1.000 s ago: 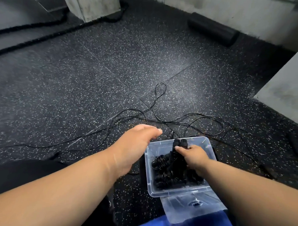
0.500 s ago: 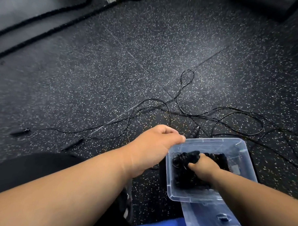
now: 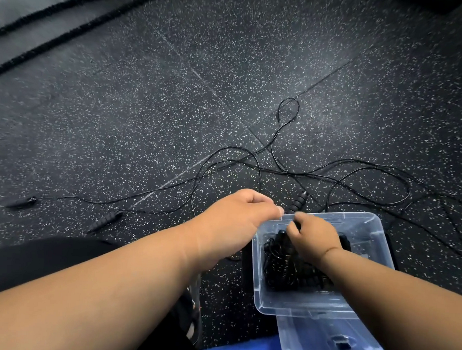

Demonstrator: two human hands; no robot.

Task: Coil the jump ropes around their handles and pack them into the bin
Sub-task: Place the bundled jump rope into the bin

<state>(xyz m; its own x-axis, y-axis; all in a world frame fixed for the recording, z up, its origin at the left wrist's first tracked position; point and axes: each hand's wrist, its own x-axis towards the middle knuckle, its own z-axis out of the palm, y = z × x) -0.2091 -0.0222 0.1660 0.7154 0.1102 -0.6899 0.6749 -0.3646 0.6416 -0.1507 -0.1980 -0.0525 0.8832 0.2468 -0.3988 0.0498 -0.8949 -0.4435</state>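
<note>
Head view: the clear bin (image 3: 375,234) sits on the speckled floor (image 3: 147,118), near right, with coiled jump ropes (image 3: 281,267) piled dark inside. The right hand (image 3: 313,238) is in over the pile, fingers curled, though I cannot tell whether it pinches anything. The left hand (image 3: 238,222) is curled at the bin's far left corner, thumb touching the rim. Beyond, loose ropes (image 3: 286,150) sprawl tangled across the floor, one handle (image 3: 299,200) just past the bin, another handle (image 3: 104,221) off left.
</note>
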